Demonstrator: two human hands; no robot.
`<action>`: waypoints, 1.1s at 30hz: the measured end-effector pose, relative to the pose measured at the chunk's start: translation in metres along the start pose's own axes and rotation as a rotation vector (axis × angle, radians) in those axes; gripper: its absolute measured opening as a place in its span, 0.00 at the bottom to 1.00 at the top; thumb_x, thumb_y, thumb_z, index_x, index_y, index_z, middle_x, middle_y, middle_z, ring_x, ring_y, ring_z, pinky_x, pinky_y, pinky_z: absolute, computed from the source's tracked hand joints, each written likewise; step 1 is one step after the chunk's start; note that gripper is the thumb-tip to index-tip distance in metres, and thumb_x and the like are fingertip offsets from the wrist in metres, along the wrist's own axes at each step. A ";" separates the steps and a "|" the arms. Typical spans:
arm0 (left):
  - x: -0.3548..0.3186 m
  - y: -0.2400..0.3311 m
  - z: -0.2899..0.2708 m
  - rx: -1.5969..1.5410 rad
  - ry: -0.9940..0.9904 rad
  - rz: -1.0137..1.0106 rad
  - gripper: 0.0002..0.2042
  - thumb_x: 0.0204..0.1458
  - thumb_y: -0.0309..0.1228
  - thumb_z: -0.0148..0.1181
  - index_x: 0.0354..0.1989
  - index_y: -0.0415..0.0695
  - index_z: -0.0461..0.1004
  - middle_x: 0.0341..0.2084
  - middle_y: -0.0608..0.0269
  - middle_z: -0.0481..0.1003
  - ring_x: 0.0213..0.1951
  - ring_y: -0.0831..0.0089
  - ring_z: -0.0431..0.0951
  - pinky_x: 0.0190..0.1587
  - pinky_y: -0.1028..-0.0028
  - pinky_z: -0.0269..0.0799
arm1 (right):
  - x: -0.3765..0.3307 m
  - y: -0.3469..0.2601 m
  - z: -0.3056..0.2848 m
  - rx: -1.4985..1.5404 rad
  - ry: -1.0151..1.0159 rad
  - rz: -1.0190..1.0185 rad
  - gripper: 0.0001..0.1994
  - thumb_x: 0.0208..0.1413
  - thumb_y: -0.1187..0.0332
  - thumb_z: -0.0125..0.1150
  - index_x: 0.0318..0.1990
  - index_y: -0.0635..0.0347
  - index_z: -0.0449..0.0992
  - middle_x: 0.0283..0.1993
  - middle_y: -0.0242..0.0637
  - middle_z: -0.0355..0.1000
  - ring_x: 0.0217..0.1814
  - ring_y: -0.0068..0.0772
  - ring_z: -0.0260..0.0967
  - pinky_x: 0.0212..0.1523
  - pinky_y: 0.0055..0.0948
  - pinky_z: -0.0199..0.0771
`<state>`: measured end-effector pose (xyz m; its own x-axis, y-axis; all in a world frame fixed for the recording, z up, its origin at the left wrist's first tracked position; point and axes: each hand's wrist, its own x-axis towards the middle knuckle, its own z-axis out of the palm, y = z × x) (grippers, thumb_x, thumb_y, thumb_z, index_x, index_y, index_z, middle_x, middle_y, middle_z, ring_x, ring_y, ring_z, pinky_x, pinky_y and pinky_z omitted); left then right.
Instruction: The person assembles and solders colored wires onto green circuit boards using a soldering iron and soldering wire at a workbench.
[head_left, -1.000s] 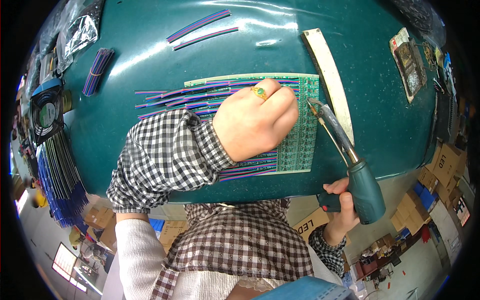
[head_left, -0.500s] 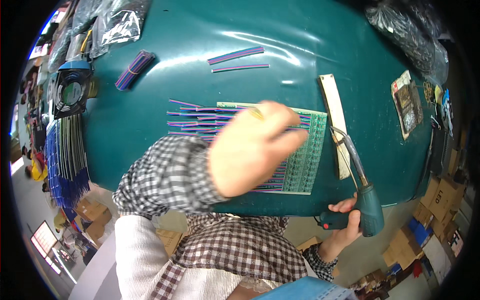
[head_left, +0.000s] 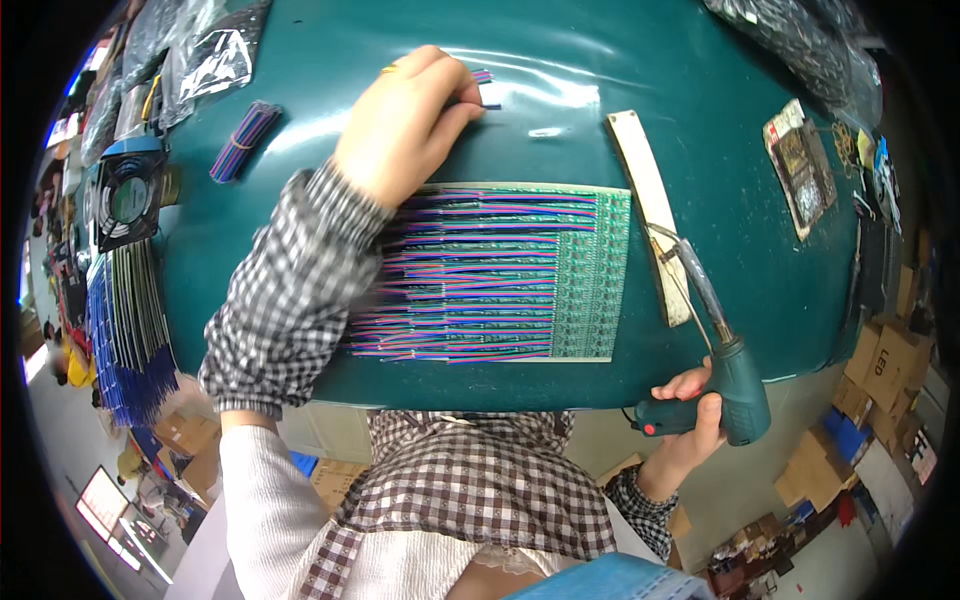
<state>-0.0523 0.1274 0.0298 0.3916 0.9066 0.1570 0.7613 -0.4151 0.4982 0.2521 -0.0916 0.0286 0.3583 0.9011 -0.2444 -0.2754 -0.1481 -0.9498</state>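
Note:
My left hand (head_left: pixel 410 125) is over loose ribbon wires at the back of the table. Thumb and fingertips are closed at a thin ribbon wire (head_left: pixel 492 107), whose right end pokes out past them. Behind the fingers shows the end of a few more ribbon wires (head_left: pixel 484 76). In my right hand (head_left: pixel 693 420) is a green soldering gun (head_left: pixel 742 395), its metal tip resting near a long white bar (head_left: pixel 648 185). Between the hands lies a green circuit board panel (head_left: pixel 590 290), with many coloured ribbon wires (head_left: pixel 470 270) in rows over its left part.
A banded wire bundle (head_left: pixel 245 142) and a small fan (head_left: pixel 130 197) are on the left, above hanging blue-ended wires (head_left: pixel 130 340). Plastic bags (head_left: pixel 215 60) fill the back left corner. At right sits a stained pad (head_left: pixel 800 170); cartons (head_left: pixel 880 375) stand on the floor.
My left hand has moved from over the circuit board panel away to the back left, onto the loose ribbon wires. The right hand keeps the soldering gun nearly in place. The view has shifted slightly.

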 end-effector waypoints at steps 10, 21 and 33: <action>-0.050 0.082 0.036 0.104 -0.205 0.427 0.18 0.39 0.26 0.56 0.43 0.35 0.74 0.35 0.58 0.71 0.34 0.67 0.74 0.33 0.73 0.74 | -0.007 -0.003 -0.002 -0.022 0.033 0.012 0.27 0.55 0.60 0.58 0.52 0.79 0.64 0.29 0.43 0.67 0.27 0.35 0.69 0.28 0.34 0.79; -0.058 0.081 0.058 0.127 -0.071 0.455 0.18 0.38 0.25 0.56 0.42 0.32 0.74 0.35 0.57 0.70 0.34 0.68 0.74 0.33 0.74 0.74 | -0.010 -0.007 0.006 -0.195 -0.022 0.023 0.27 0.55 0.56 0.59 0.50 0.75 0.67 0.35 0.46 0.72 0.33 0.39 0.74 0.26 0.28 0.81; -0.057 0.082 0.058 0.101 -0.089 0.431 0.17 0.39 0.24 0.57 0.40 0.32 0.75 0.33 0.58 0.71 0.32 0.69 0.74 0.31 0.76 0.73 | -0.017 -0.008 0.007 -0.252 -0.126 0.047 0.21 0.55 0.64 0.57 0.48 0.77 0.67 0.33 0.45 0.71 0.32 0.37 0.72 0.34 0.33 0.78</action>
<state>0.0173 0.0370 0.0125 0.7235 0.6410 0.2561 0.5638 -0.7628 0.3166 0.2425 -0.1027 0.0414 0.2328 0.9319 -0.2782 -0.0526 -0.2736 -0.9604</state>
